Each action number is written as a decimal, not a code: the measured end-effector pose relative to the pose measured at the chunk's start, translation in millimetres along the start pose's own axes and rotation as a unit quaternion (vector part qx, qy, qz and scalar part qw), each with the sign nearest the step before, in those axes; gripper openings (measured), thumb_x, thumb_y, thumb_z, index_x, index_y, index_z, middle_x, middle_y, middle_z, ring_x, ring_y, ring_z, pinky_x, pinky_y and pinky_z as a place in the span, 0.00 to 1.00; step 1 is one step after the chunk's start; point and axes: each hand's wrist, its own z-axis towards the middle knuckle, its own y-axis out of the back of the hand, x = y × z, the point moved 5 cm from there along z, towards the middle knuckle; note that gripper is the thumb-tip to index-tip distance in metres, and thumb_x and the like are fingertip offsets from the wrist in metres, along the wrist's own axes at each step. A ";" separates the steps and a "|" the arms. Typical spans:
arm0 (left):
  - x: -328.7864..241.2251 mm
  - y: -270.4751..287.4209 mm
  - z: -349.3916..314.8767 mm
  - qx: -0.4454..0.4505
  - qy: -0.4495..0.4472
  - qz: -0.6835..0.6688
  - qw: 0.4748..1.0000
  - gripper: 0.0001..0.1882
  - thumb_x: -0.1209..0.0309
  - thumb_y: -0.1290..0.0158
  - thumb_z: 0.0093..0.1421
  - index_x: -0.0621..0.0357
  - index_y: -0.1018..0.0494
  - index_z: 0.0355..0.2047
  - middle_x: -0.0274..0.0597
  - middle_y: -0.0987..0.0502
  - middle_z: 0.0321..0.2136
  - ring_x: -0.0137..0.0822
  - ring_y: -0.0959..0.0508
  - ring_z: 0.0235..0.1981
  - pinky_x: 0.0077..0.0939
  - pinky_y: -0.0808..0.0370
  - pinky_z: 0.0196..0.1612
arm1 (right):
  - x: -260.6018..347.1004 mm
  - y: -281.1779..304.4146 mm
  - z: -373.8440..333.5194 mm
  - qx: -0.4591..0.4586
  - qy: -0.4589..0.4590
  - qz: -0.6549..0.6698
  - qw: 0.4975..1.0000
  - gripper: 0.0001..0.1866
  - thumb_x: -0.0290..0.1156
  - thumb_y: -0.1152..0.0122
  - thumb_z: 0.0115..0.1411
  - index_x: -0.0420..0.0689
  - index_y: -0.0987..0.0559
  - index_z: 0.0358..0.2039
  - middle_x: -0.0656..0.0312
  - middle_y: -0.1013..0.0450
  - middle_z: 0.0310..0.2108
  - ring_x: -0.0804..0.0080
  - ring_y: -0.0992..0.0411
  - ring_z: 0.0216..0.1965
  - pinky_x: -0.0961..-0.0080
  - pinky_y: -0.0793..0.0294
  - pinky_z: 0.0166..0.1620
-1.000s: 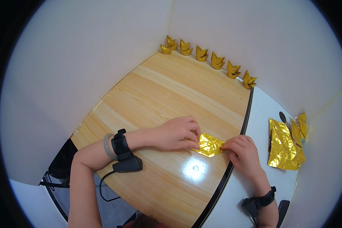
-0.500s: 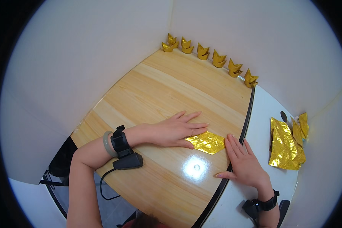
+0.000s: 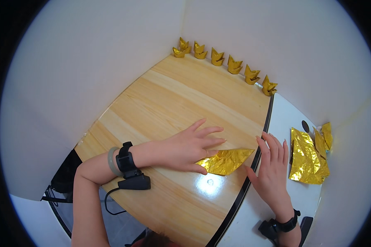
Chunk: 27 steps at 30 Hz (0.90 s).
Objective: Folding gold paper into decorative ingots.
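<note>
A shiny gold foil paper lies on the wooden table, folded and crinkled, its right end drawn to a point. My left hand rests over the paper's left end, fingers spread and thumb along the near edge. That covered end is hidden from me. Just right of the paper's tip, my right hand is over the table's dark edge and the white surface. Its fingers are apart and nothing is in them.
Several folded gold paper ingots stand in a row along the far edge of the wooden table. More gold foil sheets are stacked on the white surface at right. Pale walls rise behind. A black cable hangs from my left wrist.
My right hand has come off the foil paper's right end and shifted up and to the right. The paper's blunt right end now shows as a longer point, angled away from me.
</note>
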 end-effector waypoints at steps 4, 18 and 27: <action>-3.1 0.7 1.8 -0.017 -0.001 0.009 1.000 0.31 0.46 0.50 0.54 0.56 0.30 0.50 0.43 0.39 0.58 0.47 0.49 0.63 0.58 0.53 0.61 | -1.9 -5.7 -1.3 0.027 0.014 0.088 0.996 0.30 0.27 0.38 0.44 0.40 0.35 0.50 0.54 0.37 0.51 0.57 0.39 0.54 0.61 0.41 0.57; -8.1 2.6 5.8 -0.121 -0.075 -0.108 0.984 0.20 0.61 0.39 0.46 0.57 0.29 0.36 0.42 0.31 0.38 0.44 0.32 0.45 0.35 0.33 0.47 | -14.6 -47.1 -5.7 0.199 -0.284 0.591 0.728 0.12 0.25 0.42 0.56 0.41 0.26 0.42 0.58 0.27 0.28 0.70 0.27 0.25 0.78 0.28 0.31; -10.2 -1.3 5.2 -0.083 -0.053 -0.122 0.988 0.19 0.58 0.40 0.47 0.60 0.27 0.33 0.41 0.30 0.35 0.40 0.32 0.42 0.33 0.33 0.44 | 4.1 -24.8 -0.4 0.099 0.062 0.281 0.953 0.14 0.33 0.34 0.47 0.47 0.25 0.34 0.63 0.30 0.34 0.63 0.33 0.39 0.70 0.32 0.42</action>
